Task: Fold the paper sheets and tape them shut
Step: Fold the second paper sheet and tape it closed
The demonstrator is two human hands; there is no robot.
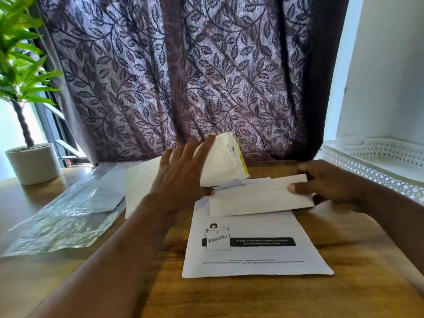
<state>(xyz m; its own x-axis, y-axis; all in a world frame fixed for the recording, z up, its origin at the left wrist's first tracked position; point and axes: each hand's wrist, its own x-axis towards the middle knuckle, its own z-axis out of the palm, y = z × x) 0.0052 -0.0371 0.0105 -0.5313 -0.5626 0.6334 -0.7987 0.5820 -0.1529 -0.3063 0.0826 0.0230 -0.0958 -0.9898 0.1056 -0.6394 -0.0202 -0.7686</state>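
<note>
1. The folded sheet [259,199] lies mid-counter, across the top edge of a flat printed sheet [252,251]. The right hand [330,182] pinches its 3 o'clock end, with the thumb on top and the fingers curled round behind.
2. At 10 o'clock from that fold, the left hand [183,166] grasps a torn white packet [226,160] with a yellow edge. The packet is tipped up off the counter [344,249], fingers spread over its face and thumb under its lower edge.
3. Done so far, I'd say: one sheet is folded into a narrow band.
4. I see no tape on it and no tape roll anywhere, so sealing looks still to do.
5. Also left: the printed sheet at 6 o'clock lies unfolded, and another white sheet [140,180] at 9 o'clock, beside a plastic sleeve [64,214], looks unfolded too.
6. My guess is the job is well short of halfway.
</note>
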